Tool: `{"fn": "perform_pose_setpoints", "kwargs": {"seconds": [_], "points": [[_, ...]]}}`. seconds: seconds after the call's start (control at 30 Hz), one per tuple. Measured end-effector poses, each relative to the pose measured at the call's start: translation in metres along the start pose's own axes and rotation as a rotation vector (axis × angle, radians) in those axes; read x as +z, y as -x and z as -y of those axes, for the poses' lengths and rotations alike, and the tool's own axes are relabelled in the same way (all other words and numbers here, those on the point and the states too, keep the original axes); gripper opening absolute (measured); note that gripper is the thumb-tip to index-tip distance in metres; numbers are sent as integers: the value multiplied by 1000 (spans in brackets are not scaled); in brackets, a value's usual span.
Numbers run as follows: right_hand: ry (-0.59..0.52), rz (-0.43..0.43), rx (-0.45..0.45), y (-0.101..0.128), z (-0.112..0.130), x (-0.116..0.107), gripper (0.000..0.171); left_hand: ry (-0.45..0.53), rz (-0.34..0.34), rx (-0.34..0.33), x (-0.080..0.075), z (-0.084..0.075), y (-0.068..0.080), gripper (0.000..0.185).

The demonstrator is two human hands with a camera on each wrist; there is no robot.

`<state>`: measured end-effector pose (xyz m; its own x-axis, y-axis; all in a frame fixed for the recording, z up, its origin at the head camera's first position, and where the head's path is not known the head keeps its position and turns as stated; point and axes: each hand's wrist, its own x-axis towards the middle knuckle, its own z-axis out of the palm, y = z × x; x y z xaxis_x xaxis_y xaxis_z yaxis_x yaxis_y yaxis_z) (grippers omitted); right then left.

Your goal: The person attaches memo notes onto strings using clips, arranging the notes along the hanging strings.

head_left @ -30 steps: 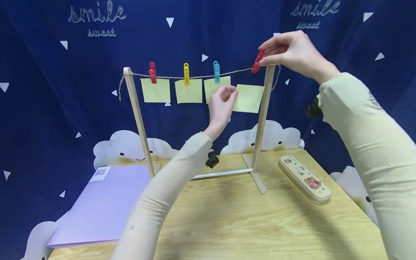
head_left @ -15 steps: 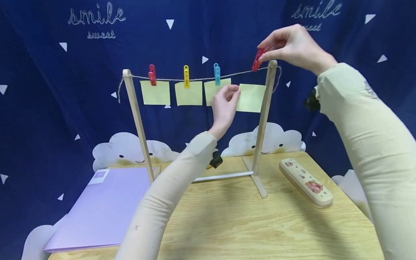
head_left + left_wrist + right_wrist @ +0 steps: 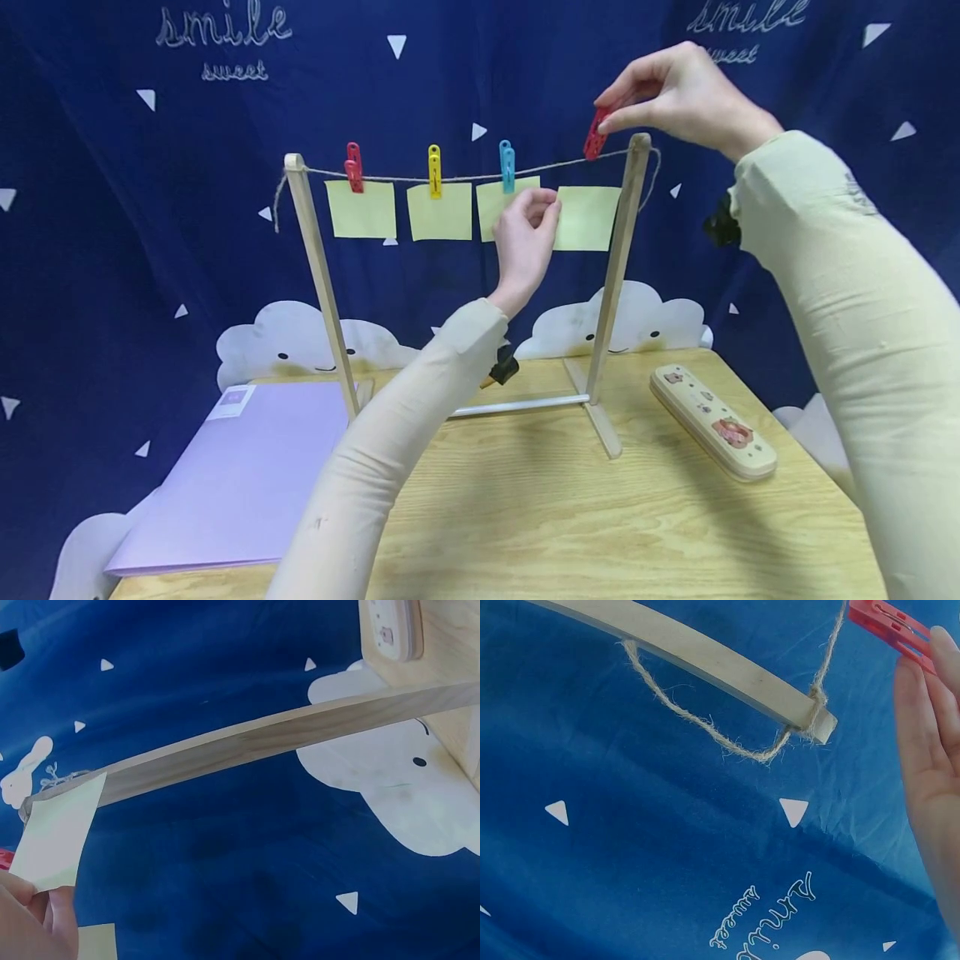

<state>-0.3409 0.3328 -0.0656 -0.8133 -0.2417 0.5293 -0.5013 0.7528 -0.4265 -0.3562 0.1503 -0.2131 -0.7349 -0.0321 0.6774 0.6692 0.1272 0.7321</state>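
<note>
In the head view, my left hand [image 3: 522, 242] pinches the left edge of a pale yellow paper note [image 3: 588, 218]. The note hangs just below the twine [image 3: 558, 166], beside the right post. Above it, my right hand [image 3: 686, 100] pinches a red clothespin [image 3: 596, 137] by its upper end, its lower end right at the twine. The left wrist view shows the note [image 3: 60, 840] between thumb and fingers. In the right wrist view the clothespin [image 3: 889, 626] is partly cut off by the frame. Fingers of my left hand overlap a third note [image 3: 491, 204].
Blue [image 3: 507, 167], yellow [image 3: 434, 171] and red [image 3: 354, 167] clothespins stand on the twine, each above a note. Wooden posts [image 3: 618, 267] carry the twine. A purple folder [image 3: 240, 483] lies left on the table [image 3: 600, 525], a cream pencil case [image 3: 712, 421] right.
The pinched note now hangs more level, its top edge nearer the twine. My right hand and the red clothespin have shifted slightly left relative to the right post. Both grips stay the same.
</note>
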Motion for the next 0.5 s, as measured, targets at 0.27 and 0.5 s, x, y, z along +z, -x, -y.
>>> {"fn": "perform_pose_setpoints", "kwargs": {"seconds": [0.27, 0.5], "points": [[27, 51, 0, -4, -1, 3, 32, -10, 3, -31, 1, -1, 0, 15], [35, 70, 18, -6, -3, 2, 33, -6, -16, -18, 2, -3, -1, 15]]}}
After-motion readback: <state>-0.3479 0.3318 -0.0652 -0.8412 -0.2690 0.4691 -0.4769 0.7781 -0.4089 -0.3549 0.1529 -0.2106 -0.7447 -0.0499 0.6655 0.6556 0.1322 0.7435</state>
